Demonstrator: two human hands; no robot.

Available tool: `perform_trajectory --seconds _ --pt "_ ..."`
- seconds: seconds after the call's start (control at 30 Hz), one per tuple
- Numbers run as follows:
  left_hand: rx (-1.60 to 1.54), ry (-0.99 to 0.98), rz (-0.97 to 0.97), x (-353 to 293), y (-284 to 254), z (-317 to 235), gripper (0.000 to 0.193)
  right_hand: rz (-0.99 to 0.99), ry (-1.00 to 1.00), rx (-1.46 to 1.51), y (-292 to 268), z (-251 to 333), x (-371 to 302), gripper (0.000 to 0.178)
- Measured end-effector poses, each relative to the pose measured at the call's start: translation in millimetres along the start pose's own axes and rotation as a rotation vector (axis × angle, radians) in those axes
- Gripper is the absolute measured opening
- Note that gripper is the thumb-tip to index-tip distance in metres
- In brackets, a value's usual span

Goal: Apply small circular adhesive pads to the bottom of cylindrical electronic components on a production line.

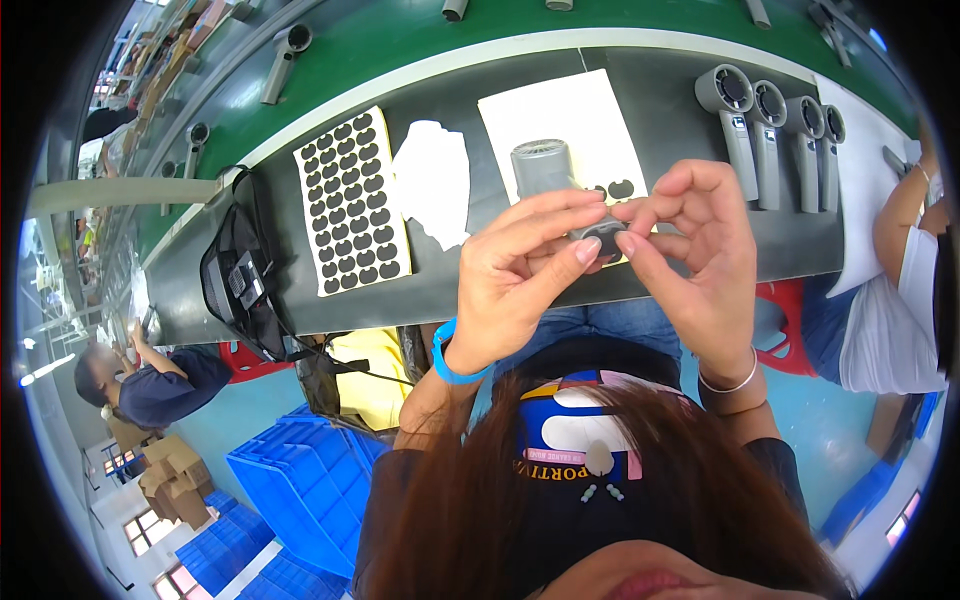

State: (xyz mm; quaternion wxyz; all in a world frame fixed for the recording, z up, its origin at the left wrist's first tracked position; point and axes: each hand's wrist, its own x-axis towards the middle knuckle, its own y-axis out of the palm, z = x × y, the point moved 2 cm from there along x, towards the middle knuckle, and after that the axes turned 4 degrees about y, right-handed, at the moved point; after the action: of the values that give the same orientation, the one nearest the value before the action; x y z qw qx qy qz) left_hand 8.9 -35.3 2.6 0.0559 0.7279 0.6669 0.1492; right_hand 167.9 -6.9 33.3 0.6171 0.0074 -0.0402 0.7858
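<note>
Above the table's near edge, my left hand (pixel 525 268) pinches a small black rounded piece (pixel 606 240), which looks like the black stickers on the sheets. The thumb and forefinger of my right hand (pixel 700 255) close on its right edge, while the other fingers curl loosely. Just beyond my left fingers lies a grey ribbed cylindrical part (pixel 541 168), its near end hidden by the hand. It rests on a pale sheet (pixel 560 110) with a few black stickers (pixel 621 188) near my fingertips.
Left on the table are a sheet of black stickers (pixel 350 205), crumpled white paper (pixel 435 180) and a black mesh bag (pixel 240 275). Several grey handheld fans (pixel 738 135) line the right side. A green conveyor (pixel 400 55) runs behind. Co-workers sit at both sides; blue crates (pixel 305 480) stand lower left.
</note>
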Motion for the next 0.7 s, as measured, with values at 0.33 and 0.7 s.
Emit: perform_trajectory --seconds 0.33,0.7 --pt "0.014 0.007 -0.038 0 9 0 0.024 0.009 0.047 -0.069 -3 5 -1 0.038" --pt "-0.046 0.001 -0.062 1 -11 -5 0.025 0.191 -0.066 -0.273 3 -15 25 0.035"
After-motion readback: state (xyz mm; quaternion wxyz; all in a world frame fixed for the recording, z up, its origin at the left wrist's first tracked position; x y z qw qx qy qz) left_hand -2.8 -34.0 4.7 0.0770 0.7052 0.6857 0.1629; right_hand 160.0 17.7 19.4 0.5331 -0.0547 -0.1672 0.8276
